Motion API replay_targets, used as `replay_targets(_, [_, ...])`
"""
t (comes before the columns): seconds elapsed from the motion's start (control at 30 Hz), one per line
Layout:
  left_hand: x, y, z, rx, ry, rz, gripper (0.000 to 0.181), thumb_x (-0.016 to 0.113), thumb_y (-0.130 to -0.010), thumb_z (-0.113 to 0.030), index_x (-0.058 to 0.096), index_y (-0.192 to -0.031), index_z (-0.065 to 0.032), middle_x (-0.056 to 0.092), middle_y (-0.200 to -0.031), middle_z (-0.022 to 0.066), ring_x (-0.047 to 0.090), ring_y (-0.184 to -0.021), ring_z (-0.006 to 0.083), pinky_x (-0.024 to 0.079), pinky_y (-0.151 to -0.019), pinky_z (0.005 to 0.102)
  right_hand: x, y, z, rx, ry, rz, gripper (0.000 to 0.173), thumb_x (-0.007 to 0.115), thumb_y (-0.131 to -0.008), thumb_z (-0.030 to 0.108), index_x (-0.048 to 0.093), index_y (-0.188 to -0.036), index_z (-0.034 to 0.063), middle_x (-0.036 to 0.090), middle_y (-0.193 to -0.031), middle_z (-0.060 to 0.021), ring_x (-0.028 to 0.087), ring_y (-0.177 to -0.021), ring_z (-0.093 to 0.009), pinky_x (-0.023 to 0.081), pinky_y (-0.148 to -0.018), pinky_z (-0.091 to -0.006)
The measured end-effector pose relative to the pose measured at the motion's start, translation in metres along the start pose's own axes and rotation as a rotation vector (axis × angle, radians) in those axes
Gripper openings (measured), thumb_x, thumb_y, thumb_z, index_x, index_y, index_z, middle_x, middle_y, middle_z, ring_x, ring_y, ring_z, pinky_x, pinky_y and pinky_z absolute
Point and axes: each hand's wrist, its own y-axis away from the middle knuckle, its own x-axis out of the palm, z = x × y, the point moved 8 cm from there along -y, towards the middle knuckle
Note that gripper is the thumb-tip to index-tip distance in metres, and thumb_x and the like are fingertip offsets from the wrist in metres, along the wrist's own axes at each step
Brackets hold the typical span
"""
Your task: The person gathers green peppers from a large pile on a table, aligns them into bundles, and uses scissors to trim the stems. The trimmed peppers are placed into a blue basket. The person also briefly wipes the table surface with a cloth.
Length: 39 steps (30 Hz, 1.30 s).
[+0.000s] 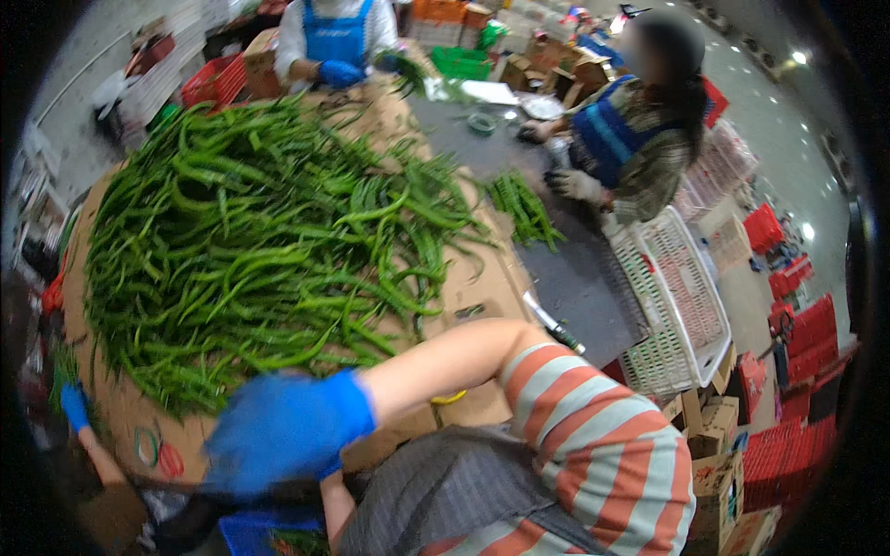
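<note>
A broad heap of long green vegetables [278,243], slender and many of them curved, covers much of the cardboard-topped table [480,292]. My right hand [285,431], in a blue glove, is over the table's near edge, below the heap. Motion blur hides its fingers and whether it holds anything. Behind it, only the cuff and forearm of my left hand [330,467] show; its fingers are hidden. Left of my right hand, a green ring [146,446] and a red ring [171,460] lie on the cardboard. A yellow ring [449,398] shows below my right forearm.
Across the table, a person in a blue apron [337,35] holds greens. At right, another [626,139] stands by a dark tabletop [577,278] bearing a green bundle [521,208]. A gloved hand [74,406] is at left. White crate [719,333] right; blue crate [236,532] below.
</note>
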Motion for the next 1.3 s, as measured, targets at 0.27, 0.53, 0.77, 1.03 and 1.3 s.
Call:
replay_targets(0.27, [-0.002,-0.003,-0.019,0.132,0.138,-0.179,0.021,0.055,-0.088,-0.013,0.062,-0.105,-0.0047,0.059,-0.075,0.0019,0.049,-0.057,0.0064,0.039,-0.050,0.0230,-0.102,0.277,-0.156,1.023,0.315,-0.479,0.046,0.068,-0.077,0.015,0.049,-0.118,0.0121,0.057,-0.110,-0.0135,0.060,-0.091,-0.028,0.048,-0.076,-0.0352])
replay_targets(0.53, [-0.003,-0.003,-0.017,0.114,0.144,-0.207,0.019,0.056,-0.087,-0.009,0.063,-0.103,-0.0048,0.059,-0.076,0.0007,0.051,-0.063,0.0071,0.042,-0.055,0.0235,-0.183,0.406,-0.224,1.275,0.826,-0.405,0.037,0.073,-0.069,0.019,0.057,-0.100,0.0061,0.060,-0.099,-0.0154,0.059,-0.087,-0.033,0.047,-0.075,-0.0380])
replay_targets(0.77, [-0.009,0.002,-0.012,0.054,0.255,-0.202,0.019,0.057,-0.086,-0.011,0.064,-0.103,-0.0054,0.056,-0.069,0.0005,0.050,-0.061,0.0074,0.042,-0.055,0.0229,-0.160,0.343,-0.184,1.341,0.924,-0.243,0.027,0.072,-0.072,0.022,0.061,-0.092,0.0068,0.063,-0.086,-0.0133,0.061,-0.075,-0.031,0.048,-0.065,-0.0366])
replay_targets(1.03, [0.007,0.007,-0.099,0.013,0.644,0.034,0.022,0.054,-0.087,-0.008,0.060,-0.108,-0.0025,0.058,-0.076,0.0025,0.053,-0.065,0.0080,0.046,-0.058,0.0227,-0.160,0.281,-0.074,1.111,-0.224,-0.929,0.018,0.055,-0.088,0.008,0.054,-0.105,0.0017,0.062,-0.100,-0.0103,0.058,-0.079,-0.015,0.047,-0.073,-0.0281])
replay_targets(1.3, [0.061,-0.008,-0.185,0.186,1.025,0.365,0.048,0.052,-0.090,-0.008,0.036,-0.135,-0.0027,0.051,-0.123,0.0075,0.052,-0.107,0.0141,0.038,-0.095,0.0271,-0.016,0.273,-0.049,1.144,-0.864,-1.042,0.023,0.053,-0.090,0.012,0.048,-0.110,0.0020,0.057,-0.109,-0.0154,0.060,-0.087,-0.023,0.049,-0.077,-0.0344])
